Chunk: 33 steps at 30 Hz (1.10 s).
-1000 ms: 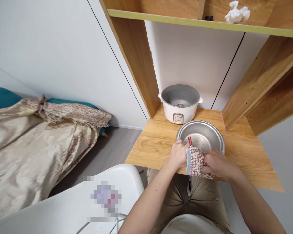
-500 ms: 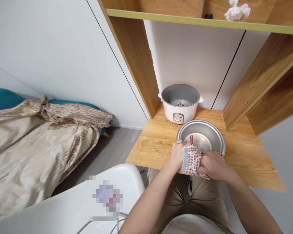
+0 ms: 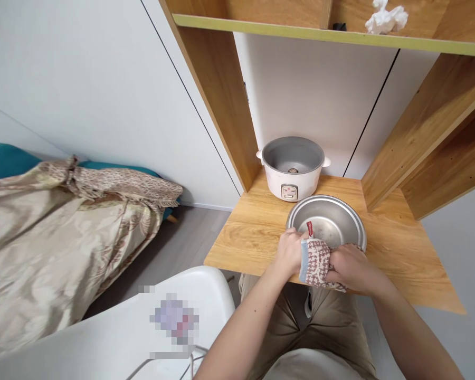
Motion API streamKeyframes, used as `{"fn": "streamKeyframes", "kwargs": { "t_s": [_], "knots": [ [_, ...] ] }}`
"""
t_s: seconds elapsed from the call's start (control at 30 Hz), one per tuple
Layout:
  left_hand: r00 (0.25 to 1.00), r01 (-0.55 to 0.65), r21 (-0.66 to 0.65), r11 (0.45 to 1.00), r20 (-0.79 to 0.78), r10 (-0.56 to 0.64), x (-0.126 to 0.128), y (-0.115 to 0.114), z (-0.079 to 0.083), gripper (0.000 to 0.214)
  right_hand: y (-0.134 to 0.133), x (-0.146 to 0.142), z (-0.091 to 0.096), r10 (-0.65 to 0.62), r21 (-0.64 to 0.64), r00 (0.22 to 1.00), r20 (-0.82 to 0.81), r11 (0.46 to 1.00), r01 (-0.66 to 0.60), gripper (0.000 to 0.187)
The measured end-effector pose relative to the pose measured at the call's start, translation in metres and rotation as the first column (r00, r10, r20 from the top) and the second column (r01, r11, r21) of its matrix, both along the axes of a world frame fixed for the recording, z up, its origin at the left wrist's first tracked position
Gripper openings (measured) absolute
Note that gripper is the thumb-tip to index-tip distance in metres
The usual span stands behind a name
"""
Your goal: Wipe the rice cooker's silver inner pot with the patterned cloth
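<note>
Right of centre in the frame, the left hand grips the near rim of a metal bowl and the right hand pinches a patterned cloth over that rim, on a wooden worktop where a white cooker stands just behind, with crumpled tissue at upper right.

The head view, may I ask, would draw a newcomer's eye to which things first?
First, probably, comes the round silver metal bowl at the front of the wooden desk, with a reddish and white patterned cloth at its near rim, between the left hand and right hand. Behind it stands a round white cooker with a grey interior. A crumpled white tissue lies on the upper wooden shelf.
</note>
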<state>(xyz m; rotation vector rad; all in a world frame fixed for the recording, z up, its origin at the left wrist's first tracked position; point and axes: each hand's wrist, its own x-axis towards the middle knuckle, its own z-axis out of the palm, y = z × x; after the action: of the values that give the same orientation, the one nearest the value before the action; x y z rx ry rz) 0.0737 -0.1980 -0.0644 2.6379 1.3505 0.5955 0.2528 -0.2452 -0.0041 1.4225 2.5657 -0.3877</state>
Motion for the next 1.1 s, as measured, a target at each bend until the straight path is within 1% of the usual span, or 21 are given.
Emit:
{"fn": "streamKeyframes", "kwargs": {
  "t_s": [0.13,0.2,0.33,0.43,0.53,0.63,0.73,0.83,0.97,1.03,1.1],
  "knots": [
    [1.0,-0.018,-0.012,1.0,-0.022,0.018,0.001,0.002,0.0,0.017,-0.004,-0.008,-0.003,-0.036,0.039,0.999,-0.001,0.999,0.036,0.044],
    [0.999,-0.02,-0.013,1.0,-0.034,0.019,0.001,0.003,0.002,0.018,-0.004,-0.008,-0.004,-0.027,0.051,0.999,-0.021,0.998,0.028,0.045],
    [0.998,0.002,-0.021,1.0,-0.067,-0.003,0.0,0.003,0.006,0.017,-0.003,-0.001,-0.002,0.015,0.035,0.998,-0.062,0.999,-0.013,0.042],
    [0.999,0.029,0.0,1.0,-0.043,-0.029,-0.001,0.001,0.005,0.012,-0.001,0.004,0.0,0.038,0.036,0.997,-0.061,0.999,-0.035,0.038],
    [0.999,0.037,0.027,0.999,-0.008,-0.037,-0.002,0.001,0.002,0.014,0.0,0.005,0.001,0.038,0.032,0.999,-0.024,0.999,-0.038,0.036],
    [1.0,0.022,0.033,0.999,-0.01,-0.022,-0.001,0.001,0.0,0.013,-0.001,0.001,0.001,0.024,0.026,1.0,-0.005,0.999,-0.023,0.039],
    [1.0,-0.014,0.018,1.0,-0.02,0.014,0.001,0.002,0.0,0.017,-0.003,-0.006,0.0,-0.012,0.03,1.0,0.006,0.999,0.012,0.045],
    [0.999,-0.02,0.006,1.0,-0.027,0.02,0.002,0.004,0.001,0.019,-0.004,-0.008,-0.002,-0.035,0.045,0.999,-0.003,0.998,0.035,0.048],
    [0.999,0.016,0.01,1.0,-0.044,-0.015,0.0,0.004,0.003,0.015,-0.002,-0.002,-0.002,0.014,0.045,0.998,-0.054,0.999,-0.011,0.048],
    [0.999,0.033,0.036,0.999,-0.019,-0.033,-0.001,0.002,0.003,0.013,0.0,0.003,-0.001,0.038,0.049,0.997,-0.063,0.998,-0.035,0.046],
    [0.999,0.038,0.06,0.997,0.019,-0.039,-0.002,0.001,0.002,0.016,0.001,0.006,-0.001,0.048,0.052,0.997,-0.058,0.998,-0.045,0.043]
  ]
}}
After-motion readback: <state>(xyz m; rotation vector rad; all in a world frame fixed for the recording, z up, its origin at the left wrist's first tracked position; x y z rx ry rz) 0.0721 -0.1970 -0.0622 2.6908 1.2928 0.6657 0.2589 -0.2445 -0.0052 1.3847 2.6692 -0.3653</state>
